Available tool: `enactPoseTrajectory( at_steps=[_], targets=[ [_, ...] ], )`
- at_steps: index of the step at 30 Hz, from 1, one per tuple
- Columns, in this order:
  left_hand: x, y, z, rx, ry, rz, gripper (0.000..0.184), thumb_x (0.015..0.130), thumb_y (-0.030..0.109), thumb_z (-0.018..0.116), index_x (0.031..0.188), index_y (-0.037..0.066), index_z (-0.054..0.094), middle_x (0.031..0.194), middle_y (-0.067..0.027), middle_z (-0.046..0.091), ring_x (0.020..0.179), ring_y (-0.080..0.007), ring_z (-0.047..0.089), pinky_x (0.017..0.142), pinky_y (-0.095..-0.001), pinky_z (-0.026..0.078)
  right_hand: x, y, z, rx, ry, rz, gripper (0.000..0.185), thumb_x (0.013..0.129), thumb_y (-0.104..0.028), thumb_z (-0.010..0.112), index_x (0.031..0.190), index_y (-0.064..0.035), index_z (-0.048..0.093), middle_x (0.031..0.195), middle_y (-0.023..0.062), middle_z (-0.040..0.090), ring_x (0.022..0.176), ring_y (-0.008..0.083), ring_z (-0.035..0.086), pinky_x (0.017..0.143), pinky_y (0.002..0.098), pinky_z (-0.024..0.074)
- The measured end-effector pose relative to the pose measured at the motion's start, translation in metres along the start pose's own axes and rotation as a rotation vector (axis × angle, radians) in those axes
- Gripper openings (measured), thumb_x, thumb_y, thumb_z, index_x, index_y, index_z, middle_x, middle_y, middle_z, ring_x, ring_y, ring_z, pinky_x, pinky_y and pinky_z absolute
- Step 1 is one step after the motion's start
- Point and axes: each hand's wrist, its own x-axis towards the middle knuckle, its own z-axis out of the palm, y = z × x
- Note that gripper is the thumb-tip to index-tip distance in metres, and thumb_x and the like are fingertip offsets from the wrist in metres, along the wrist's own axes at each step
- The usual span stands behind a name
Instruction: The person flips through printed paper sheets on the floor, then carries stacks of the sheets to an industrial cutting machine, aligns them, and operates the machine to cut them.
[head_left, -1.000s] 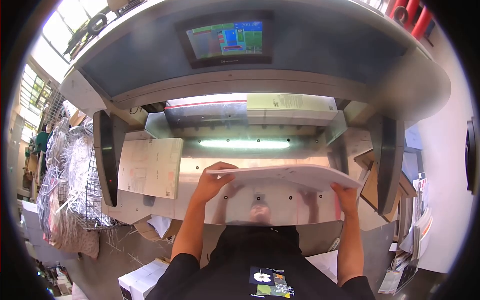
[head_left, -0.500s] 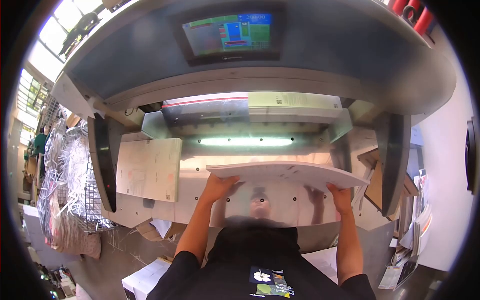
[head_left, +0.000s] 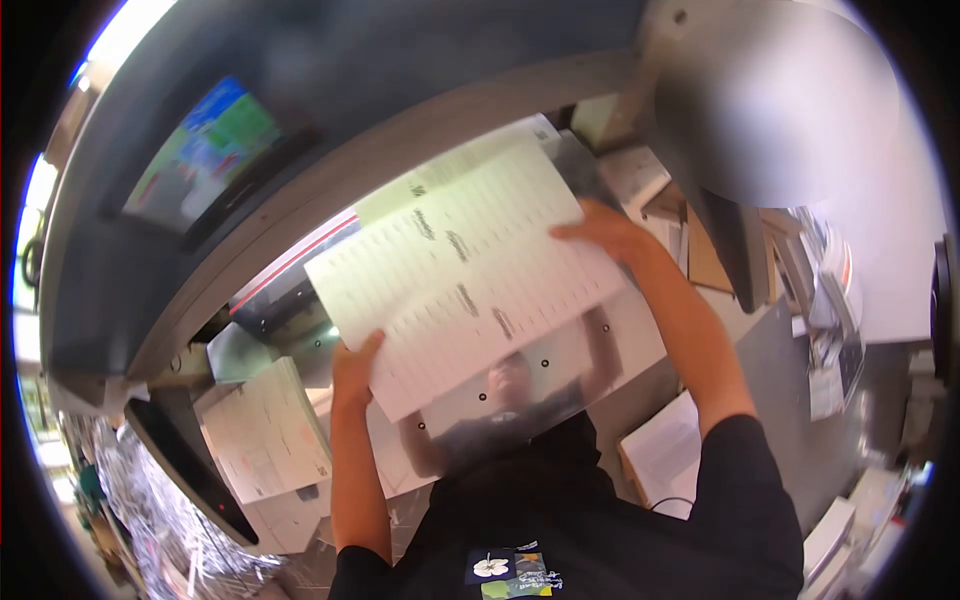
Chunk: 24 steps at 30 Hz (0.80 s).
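A stack of printed paper sheets [head_left: 470, 275] lies across the shiny metal table of a large machine, tilted in my view. My left hand [head_left: 355, 370] grips its left edge, thumb on top and fingers underneath. On the right edge, my right hand [head_left: 605, 232] holds on with its thumb over the print; its other fingers are partly hidden. The far end of the sheets reaches up to the machine's opening. Left of my left arm, a thick stack of printed paper [head_left: 265, 435] rests on the table.
A display screen [head_left: 205, 150] is set in the machine's front panel. Dark side guards [head_left: 190, 475] flank the table. Shredded paper strips [head_left: 190, 540] fill a spot at lower left. A box with white paper [head_left: 660, 450] stands on the floor, and paper piles [head_left: 830, 300] are at right.
The head view has turned, so the machine now slants. The sheets I hold went from a raised, edge-on bend to lying flatter, printed face showing, closer to the opening.
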Motion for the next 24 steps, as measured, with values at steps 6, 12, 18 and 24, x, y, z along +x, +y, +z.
enactPoseTrajectory(
  at_steps=[6, 12, 18, 24],
  targets=[
    [0.085, 0.021, 0.011, -0.116, -0.086, -0.104, 0.049, 0.097, 0.007, 0.073, 0.141, -0.006, 0.056, 0.132, -0.019, 0.067, 0.113, -0.0296, 0.071, 0.093, -0.0427, 0.061, 0.032, -0.018, -0.039, 0.081, -0.04, 0.127, 0.061, 0.091, -0.017, 0.081, 0.142, 0.0034, 0.056, 0.122, 0.0122, 0.072, 0.101, 0.0189, 0.072, 0.088, 0.0335, 0.0598],
    [0.152, 0.039, 0.035, -0.186, -0.141, -0.179, 0.047, 0.099, 0.009, 0.071, 0.14, -0.008, 0.055, 0.129, -0.021, 0.069, 0.109, -0.0321, 0.073, 0.09, -0.0431, 0.065, 0.021, 0.023, 0.035, 0.958, 0.149, 0.056, 0.048, 0.106, -0.024, 0.064, 0.142, 0.004, 0.049, 0.134, 0.0221, 0.062, 0.13, 0.0355, 0.059, 0.111, 0.0444, 0.0516],
    [0.215, 0.065, 0.05, -0.132, -0.287, -0.279, 0.047, 0.104, 0.024, 0.066, 0.137, -0.008, 0.057, 0.127, -0.0233, 0.07, 0.108, -0.0326, 0.074, 0.089, -0.0407, 0.065, 0.067, -0.027, 0.168, 0.904, 0.375, 0.009, 0.036, 0.106, -0.011, 0.055, 0.135, 0.0071, 0.043, 0.124, 0.0245, 0.06, 0.107, 0.0354, 0.07, 0.088, 0.0478, 0.0653],
    [0.223, 0.075, 0.035, -0.319, -0.236, -0.226, 0.04, 0.109, 0.022, 0.051, 0.136, -0.007, 0.05, 0.136, -0.0263, 0.062, 0.128, -0.0364, 0.063, 0.107, -0.0476, 0.055, 0.127, -0.07, 0.164, 0.84, 0.533, -0.121, 0.028, 0.1, 0.004, 0.046, 0.128, 0.0049, 0.047, 0.119, 0.0218, 0.064, 0.096, 0.0332, 0.074, 0.079, 0.0441, 0.0686]
  ],
)
